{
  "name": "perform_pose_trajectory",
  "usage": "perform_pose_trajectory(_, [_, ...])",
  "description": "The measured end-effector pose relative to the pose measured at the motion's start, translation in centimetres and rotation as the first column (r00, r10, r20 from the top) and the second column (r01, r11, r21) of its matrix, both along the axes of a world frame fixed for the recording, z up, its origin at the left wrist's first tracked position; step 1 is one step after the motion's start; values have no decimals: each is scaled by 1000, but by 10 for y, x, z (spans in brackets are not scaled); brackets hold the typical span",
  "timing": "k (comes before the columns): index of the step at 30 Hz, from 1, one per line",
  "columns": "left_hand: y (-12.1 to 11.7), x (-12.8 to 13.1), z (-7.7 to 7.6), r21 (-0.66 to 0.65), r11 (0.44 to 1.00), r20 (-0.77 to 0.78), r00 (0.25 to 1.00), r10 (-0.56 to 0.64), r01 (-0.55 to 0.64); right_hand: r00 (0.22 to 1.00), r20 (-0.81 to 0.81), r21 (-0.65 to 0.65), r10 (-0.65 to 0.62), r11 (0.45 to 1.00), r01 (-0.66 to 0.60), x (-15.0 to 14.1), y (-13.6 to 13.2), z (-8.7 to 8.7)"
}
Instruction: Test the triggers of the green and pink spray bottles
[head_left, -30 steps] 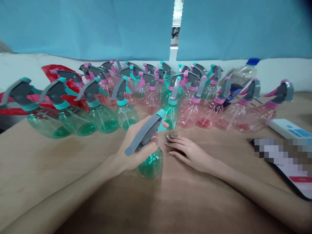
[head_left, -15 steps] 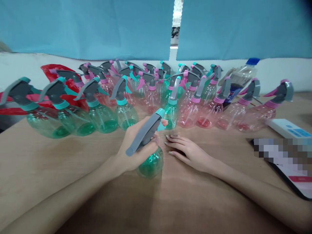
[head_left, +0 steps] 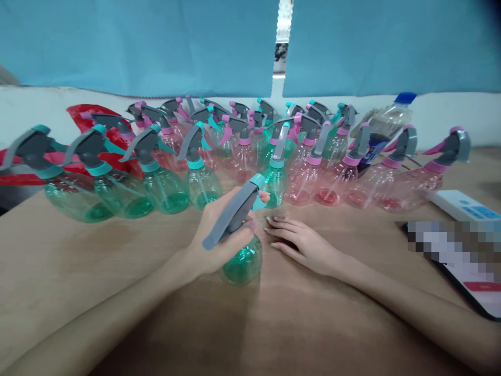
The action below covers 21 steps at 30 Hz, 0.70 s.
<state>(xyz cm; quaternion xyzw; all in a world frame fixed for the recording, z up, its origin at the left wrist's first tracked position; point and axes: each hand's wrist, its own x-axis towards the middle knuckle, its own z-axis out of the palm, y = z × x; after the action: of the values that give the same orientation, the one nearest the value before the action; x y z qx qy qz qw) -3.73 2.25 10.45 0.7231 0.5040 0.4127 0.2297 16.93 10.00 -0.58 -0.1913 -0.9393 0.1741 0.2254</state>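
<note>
My left hand (head_left: 217, 235) is wrapped around the neck of a green spray bottle (head_left: 245, 261) with a grey and teal trigger head. Its nozzle points away from me, and part of the neck is hidden by my fingers. Just to the right, my right hand (head_left: 299, 240) lies on the wooden table (head_left: 176, 324) with its fingers stretched out, holding nothing. Beyond both hands, a green spray bottle (head_left: 274, 183) stands closest to my fingertips. Further green bottles (head_left: 166, 193) line up to the left, and pink spray bottles (head_left: 303, 185) to the right.
Several more spray bottles (head_left: 245, 154) crowd behind the front row. A clear bottle with a blue cap (head_left: 393, 117) stands at the back right. Red plastic (head_left: 96, 117) lies at the back left. A white box (head_left: 462, 206) and a phone (head_left: 462, 277) lie at the right.
</note>
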Motion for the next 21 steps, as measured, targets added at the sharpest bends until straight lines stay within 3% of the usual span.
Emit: perform_pose_trajectory(21, [1,0,0,13,1000,14,1000,5,-5,1000,28,10,-1,1000,1,0,0,-1])
